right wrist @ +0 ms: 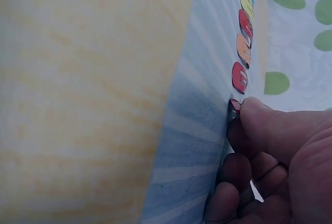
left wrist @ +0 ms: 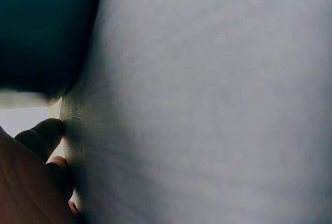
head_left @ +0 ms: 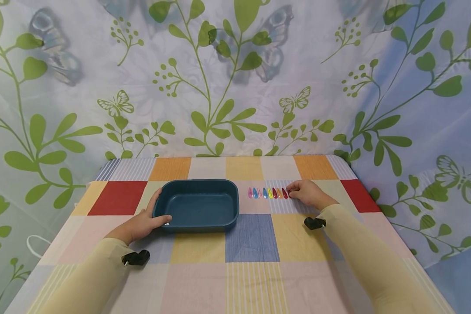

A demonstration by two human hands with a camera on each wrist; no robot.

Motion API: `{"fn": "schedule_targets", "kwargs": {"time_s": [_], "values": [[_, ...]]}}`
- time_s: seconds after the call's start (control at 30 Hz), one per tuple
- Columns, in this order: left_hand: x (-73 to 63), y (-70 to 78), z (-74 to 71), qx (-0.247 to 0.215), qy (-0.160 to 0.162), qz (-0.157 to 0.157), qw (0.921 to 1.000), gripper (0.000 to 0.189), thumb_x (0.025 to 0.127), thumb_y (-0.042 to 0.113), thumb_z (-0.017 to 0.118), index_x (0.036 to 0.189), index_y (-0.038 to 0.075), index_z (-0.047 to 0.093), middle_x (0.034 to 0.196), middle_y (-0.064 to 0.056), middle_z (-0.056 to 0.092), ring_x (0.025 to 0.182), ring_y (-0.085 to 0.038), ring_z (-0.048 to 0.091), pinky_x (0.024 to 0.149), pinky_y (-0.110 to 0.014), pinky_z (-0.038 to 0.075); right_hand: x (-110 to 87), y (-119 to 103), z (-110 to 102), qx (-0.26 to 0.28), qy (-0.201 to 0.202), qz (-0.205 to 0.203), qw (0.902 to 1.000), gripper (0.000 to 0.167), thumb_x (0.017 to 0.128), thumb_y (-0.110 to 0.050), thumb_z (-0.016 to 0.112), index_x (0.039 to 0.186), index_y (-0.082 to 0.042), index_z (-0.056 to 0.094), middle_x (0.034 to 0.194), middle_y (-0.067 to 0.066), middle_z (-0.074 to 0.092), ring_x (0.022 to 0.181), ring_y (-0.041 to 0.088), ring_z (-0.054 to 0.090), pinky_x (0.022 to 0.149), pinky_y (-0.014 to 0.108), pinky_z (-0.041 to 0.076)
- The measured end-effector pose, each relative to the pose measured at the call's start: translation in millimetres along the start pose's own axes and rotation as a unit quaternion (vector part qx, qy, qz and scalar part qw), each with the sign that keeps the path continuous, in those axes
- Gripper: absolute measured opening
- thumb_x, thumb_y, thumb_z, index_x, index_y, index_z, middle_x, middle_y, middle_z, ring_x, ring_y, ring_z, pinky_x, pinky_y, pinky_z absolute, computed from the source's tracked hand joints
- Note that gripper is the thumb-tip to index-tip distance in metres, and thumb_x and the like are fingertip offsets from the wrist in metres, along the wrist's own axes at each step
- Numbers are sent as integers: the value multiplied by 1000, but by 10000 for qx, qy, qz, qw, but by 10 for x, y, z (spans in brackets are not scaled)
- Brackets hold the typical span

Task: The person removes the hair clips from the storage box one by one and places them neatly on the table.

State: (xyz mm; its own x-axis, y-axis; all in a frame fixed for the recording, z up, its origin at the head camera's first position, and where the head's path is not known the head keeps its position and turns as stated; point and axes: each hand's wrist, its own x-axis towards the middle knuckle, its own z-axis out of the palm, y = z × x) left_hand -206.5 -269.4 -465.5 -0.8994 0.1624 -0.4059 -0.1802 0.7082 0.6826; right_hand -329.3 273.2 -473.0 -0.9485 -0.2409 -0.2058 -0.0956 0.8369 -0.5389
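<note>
A dark teal rectangular basin (head_left: 198,227) stands left of the table's middle. My left hand (head_left: 143,223) holds its left near corner, with the thumb at the near rim and the fingers along the left side. The left wrist view shows the basin's dark wall (left wrist: 46,32) and part of that hand (left wrist: 31,177). To the right of the basin lies a row of small colored snap hair clips (head_left: 270,192) in pink, blue, yellow, red and orange. At the row's right end, my right hand (head_left: 308,192) pinches a red hair clip (right wrist: 235,106) between thumb and forefinger, mostly hidden by the fingertips.
A patchwork-patterned cloth (head_left: 255,288) covers the table. Behind it and at both sides hangs a curtain (head_left: 220,87) printed with leaves and butterflies. A white cable loop (head_left: 33,246) shows beyond the table's left edge.
</note>
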Motion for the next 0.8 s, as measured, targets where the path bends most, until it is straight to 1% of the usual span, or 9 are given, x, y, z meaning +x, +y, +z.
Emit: {"fn": "schedule_targets", "kwargs": {"time_s": [0.17, 0.33, 0.5, 0.63, 0.8], "values": [[7, -15, -5, -12, -16, 26, 10000, 113, 94, 62, 63, 165, 36, -21, 170, -31, 6, 151, -66, 0, 111, -81, 35, -1, -6, -13, -35, 23, -89, 10000, 28, 103, -12, 66, 128, -1, 71, 116, 15, 74, 101, 25, 64, 94, 46, 54], [8, -9, -6, 9, 6, 15, 10000, 114, 93, 62, 65, 165, 37, -20, 169, -32, 7, 150, -67, 1, 109, -82, 36, -5, 14, -39, 77, 8, -6, 10000, 31, 103, -14, 66, 132, -3, 70, 116, 16, 71, 101, 27, 60, 95, 46, 51], [2, 0, -13, 6, 6, -6, 10000, 114, 93, 62, 64, 165, 38, -20, 169, -31, 7, 151, -66, 1, 110, -81, 36, 10, 54, -55, 75, -85, -34, 9999, 37, 102, -14, 67, 137, -2, 67, 110, 13, 71, 98, 25, 58, 91, 41, 48], [1, -9, -14, -35, 4, -20, 10000, 113, 93, 62, 64, 165, 38, -20, 170, -31, 6, 152, -66, 0, 111, -82, 34, 8, 54, -45, 83, -87, -106, 9999, 38, 101, -13, 68, 137, -1, 67, 104, 11, 70, 95, 24, 58, 88, 37, 47], [13, -9, -7, -76, 1, -100, 9999, 114, 93, 62, 65, 165, 39, -21, 169, -32, 5, 151, -65, 2, 110, -83, 34, 0, 44, -33, 141, -66, -54, 9999, 38, 101, -13, 69, 137, 0, 66, 101, 9, 68, 94, 24, 57, 87, 36, 45]]}}
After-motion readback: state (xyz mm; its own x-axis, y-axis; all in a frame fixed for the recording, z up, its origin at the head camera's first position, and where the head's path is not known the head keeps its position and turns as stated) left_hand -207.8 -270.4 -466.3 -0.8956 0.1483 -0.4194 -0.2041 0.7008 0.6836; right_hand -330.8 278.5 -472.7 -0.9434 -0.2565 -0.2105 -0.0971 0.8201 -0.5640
